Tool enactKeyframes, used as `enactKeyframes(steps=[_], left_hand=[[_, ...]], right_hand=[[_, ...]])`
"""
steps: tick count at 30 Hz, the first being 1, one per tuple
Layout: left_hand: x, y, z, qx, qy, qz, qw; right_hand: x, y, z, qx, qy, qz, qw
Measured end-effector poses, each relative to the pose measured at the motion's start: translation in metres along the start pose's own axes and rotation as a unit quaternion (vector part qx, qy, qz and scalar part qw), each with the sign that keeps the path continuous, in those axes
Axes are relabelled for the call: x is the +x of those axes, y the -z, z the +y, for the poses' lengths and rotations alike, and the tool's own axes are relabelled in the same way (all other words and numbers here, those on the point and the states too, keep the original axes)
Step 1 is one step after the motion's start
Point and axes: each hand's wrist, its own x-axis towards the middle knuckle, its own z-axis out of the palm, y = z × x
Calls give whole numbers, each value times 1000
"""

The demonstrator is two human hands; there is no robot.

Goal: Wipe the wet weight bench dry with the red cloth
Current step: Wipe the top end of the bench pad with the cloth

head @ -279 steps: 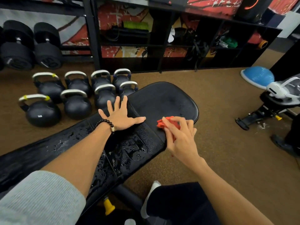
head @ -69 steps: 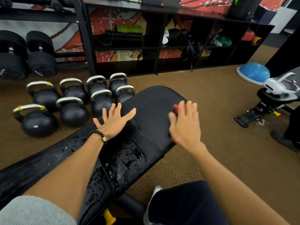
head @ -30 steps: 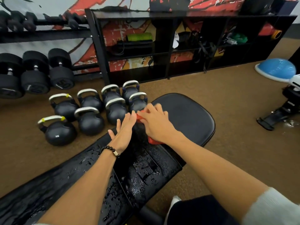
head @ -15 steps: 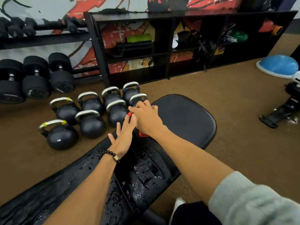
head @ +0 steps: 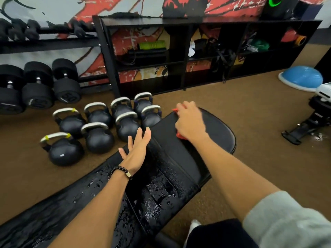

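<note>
Nearest me the weight bench [head: 161, 197] is beaded with water, unwiped. Further along it my left hand [head: 137, 149] lies flat, fingers straight. At its far end, looking dry, my right hand [head: 189, 122] presses the red cloth [head: 179, 135].

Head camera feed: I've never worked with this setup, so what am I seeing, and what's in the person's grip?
No machine here: a camera worn on a person's head looks forward and down at their two bare arms. The long black pad is the weight bench; water drops still show on its near part. The right hand presses the red cloth on the far pad, mostly hiding it, so the exact grip is unclear. The left hand is open and holds nothing, at the bench's left edge. Kettlebells stand on the floor to the left, before a dumbbell rack and shelves.
</note>
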Motion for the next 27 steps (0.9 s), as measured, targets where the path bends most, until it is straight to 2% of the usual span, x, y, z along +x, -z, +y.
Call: enactKeyframes(steps=[3,6,8,11,14,16,19,21,23,27], left_hand=[[1,0,1,2,3,2,1000],[2,0,0,14,-1,4,1000],[1,0,0,1,2,-4,1000],[-1,-1,3,8,5,-3,1000],[-2,-1,3,26,3,-2,1000],[-2,-1,3,27,5,-1,1000],[0,-2,3,25,10,3,1000],[1,-1,2,31,7,3,1000],[1,-1,1,42,1,-1,999],[-1,-3,5,55,9,-2,998]], right_hand=[[-31,-14,-34,26,180,-62,981],[-78,1,-15,49,238,-101,965],[-87,18,19,40,214,-76,973],[-45,28,53,6,58,-56,997],[-12,18,35,-13,-36,-23,999],[-16,5,7,-13,-9,-18,1000],[-62,-3,-19,28,154,-74,985],[-99,6,0,48,216,-89,971],[-110,20,37,41,181,-63,981],[-61,35,74,-3,-2,-37,999]])
